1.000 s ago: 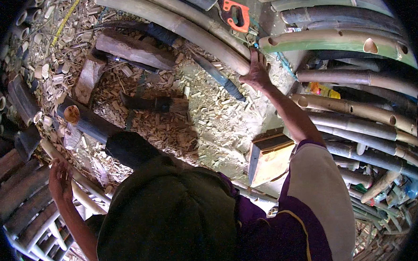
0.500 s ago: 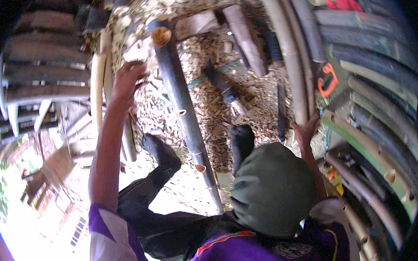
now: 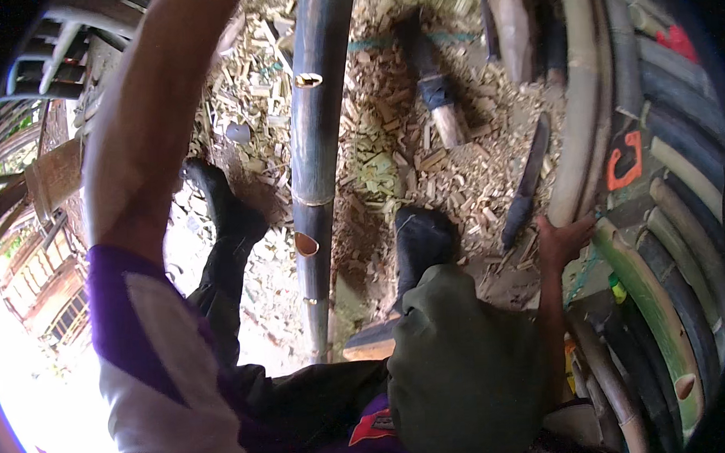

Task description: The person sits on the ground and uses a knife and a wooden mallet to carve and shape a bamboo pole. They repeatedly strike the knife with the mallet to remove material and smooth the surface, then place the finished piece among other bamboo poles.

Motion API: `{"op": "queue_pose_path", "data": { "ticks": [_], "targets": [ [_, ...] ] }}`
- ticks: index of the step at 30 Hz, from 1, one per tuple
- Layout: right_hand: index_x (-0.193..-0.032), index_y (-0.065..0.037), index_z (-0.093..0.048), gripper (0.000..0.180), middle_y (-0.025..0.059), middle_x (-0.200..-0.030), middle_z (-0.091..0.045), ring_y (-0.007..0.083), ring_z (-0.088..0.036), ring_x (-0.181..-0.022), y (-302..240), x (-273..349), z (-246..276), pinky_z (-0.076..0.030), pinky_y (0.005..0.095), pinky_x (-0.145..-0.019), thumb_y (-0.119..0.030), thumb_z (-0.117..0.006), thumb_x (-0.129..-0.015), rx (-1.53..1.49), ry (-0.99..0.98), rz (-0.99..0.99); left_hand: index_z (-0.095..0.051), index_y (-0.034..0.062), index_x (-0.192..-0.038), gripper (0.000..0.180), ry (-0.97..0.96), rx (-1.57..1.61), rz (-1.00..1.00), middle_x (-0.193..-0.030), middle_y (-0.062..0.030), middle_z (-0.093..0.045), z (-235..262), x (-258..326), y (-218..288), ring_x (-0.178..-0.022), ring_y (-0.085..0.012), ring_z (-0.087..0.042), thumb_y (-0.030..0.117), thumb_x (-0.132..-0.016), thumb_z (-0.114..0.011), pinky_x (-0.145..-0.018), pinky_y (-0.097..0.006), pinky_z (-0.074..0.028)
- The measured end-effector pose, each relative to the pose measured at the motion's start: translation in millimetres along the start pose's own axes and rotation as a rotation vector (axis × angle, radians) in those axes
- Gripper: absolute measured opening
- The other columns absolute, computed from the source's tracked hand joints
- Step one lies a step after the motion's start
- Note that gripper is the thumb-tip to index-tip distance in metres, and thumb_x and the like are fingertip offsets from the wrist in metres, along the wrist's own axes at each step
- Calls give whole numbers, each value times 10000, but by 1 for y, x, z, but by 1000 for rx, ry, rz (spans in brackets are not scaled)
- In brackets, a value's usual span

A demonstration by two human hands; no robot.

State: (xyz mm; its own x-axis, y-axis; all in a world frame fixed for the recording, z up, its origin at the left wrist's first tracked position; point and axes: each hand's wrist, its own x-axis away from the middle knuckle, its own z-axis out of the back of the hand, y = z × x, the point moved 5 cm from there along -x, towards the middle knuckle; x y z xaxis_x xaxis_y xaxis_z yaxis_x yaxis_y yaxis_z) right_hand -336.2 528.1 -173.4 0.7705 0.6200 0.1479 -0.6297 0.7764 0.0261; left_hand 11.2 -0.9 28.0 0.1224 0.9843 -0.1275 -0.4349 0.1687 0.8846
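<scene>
Bracing the right hand (image 3: 562, 241) flat, gripping nothing, on stacked bamboo poles (image 3: 626, 254) beside the dark notched bamboo pole (image 3: 319, 147), the person risks slipping on loose wood chips (image 3: 391, 155); the left hand's grip is out of view.

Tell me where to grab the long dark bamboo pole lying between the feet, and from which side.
Grip the dark bamboo pole on the smooth stretch between its upper hole and the ringed joint, coming down from above with the hand wrapped across it. It lies flat on the wood chips, running away from the body, and that round bare section has no cut openings. The lower part has notched holes.
</scene>
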Motion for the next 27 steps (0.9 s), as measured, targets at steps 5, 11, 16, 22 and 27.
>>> {"op": "queue_pose_path", "data": {
  "ticks": [5, 11, 16, 22, 27],
  "targets": [
    [-1564, -16, -263, 1166, 265, -1588, -337, 462, -324, -1477, -25, 3, 37, -320, 593, -1191, -461, -904, -698, 37, -130, 23, -689, 40, -1191, 380, -100, -282, -123, -907, -81, -612, 142, 92, 87, -740, -133, -530, 353, -977, -720, -582, -330, -413],
    [-1573, -26, -230, 1210, 284, -1593, -315, 506, -312, -1464, -30, 5, 35, -246, 602, -1219, -454, -904, -664, -170, -120, -51, -688, -41, -1154, 288, 26, -601, 64, -929, -98, -689, 360, 340, 31, -797, -151, -615, 146, -943, -632, -696, -320, -506],
    [-1590, 4, -196, 1265, 290, -1608, -270, 535, -316, -1441, 5, -52, -48, -295, 623, -1182, -452, -904, -646, -281, 5, 113, -676, 46, -1074, 258, 194, -10, 757, -967, -55, -669, 406, 629, -95, -844, -174, -646, 259, -931, -659, -696, -292, -517],
    [-1498, -26, -406, 856, 266, -1446, -494, 471, -486, -1325, -162, -61, 111, -424, 565, -1086, -362, -792, -812, -499, 189, 672, -670, 50, -1078, 343, 241, -119, 979, -961, -102, -683, 287, 747, -119, -868, -244, -664, 263, -817, -731, -740, -349, -528],
    [-1479, -93, -444, 750, 209, -1419, -503, 414, -483, -1341, -358, -70, 145, -386, 558, -1121, -372, -744, -851, -358, -64, 913, -665, 54, -1082, 436, 254, -403, 984, -956, -142, -694, 203, 749, -87, -888, -302, -680, 266, -722, -791, -777, -396, -537]
  ]
}}
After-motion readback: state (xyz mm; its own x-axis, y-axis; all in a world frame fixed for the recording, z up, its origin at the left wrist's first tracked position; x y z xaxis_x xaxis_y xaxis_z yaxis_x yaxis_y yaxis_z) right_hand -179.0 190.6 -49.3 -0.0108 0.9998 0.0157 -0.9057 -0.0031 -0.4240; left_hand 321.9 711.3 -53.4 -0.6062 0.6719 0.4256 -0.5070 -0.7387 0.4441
